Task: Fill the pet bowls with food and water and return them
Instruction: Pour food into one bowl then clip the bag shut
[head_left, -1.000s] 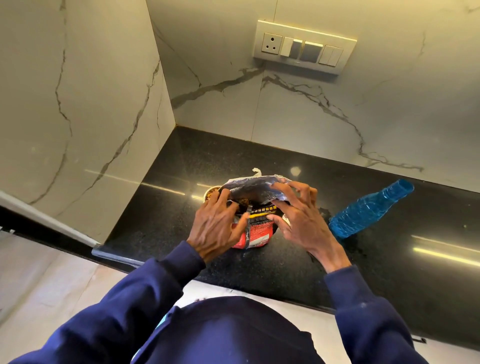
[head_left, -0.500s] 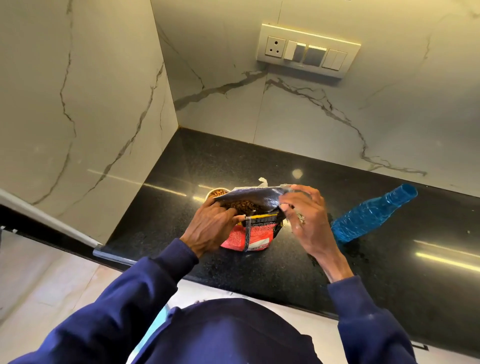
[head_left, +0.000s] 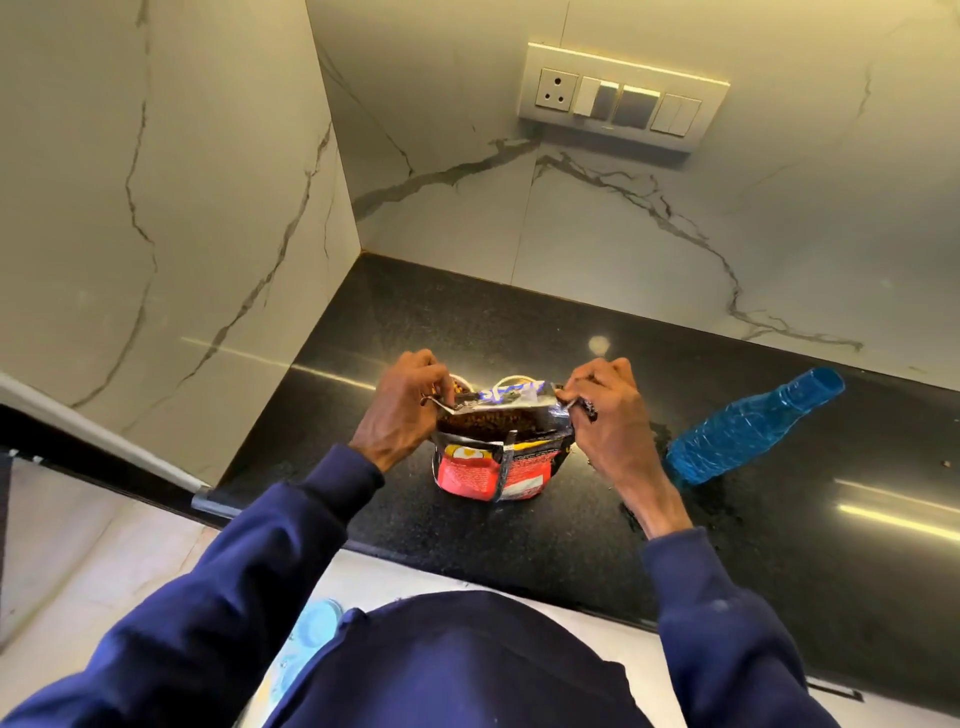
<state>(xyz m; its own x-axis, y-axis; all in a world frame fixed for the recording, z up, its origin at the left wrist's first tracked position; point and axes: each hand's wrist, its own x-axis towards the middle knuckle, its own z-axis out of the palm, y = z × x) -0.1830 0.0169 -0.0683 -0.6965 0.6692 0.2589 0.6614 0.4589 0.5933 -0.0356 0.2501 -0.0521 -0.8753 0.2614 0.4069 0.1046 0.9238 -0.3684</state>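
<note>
Count: 2 hands, 1 food bag (head_left: 488, 470), 1 blue bottle (head_left: 753, 426), 1 bowl (head_left: 460, 385) for sure. There is 1 switch plate (head_left: 623, 96) up on the wall.

The food bag stands on the black counter (head_left: 519, 332), red & black, top open, w/ brown bits (head_left: 488, 422) inside. The bowl peeks out behind the bag at 11 o'clock, w/ some brown bits in it. A white curved edge (head_left: 511, 380) shows at 12 o'clock of the bag. Can't tell if that is a 2nd bowl. The bottle lies on its side at 3 o'clock of the bag, near it but not touching, neck pointing away to 2 o'clock.

L hand (head_left: 400, 415): fingers curled, pinching the bag's top corner on the 9 o'clock side. R hand (head_left: 608, 421): fingers curled too, pinching the top corner on the 3 o'clock side. Both grip the bag & nothing else. The bag's mouth is pulled wide btw them.

Vs. half a sec ago: the hands were close together on the bag top, R hand over the flap. Now they are far apart at the corners & the mouth is stretched much wider, so more brown bits show. The bag, bowl & bottle sit in the same spots.
</note>
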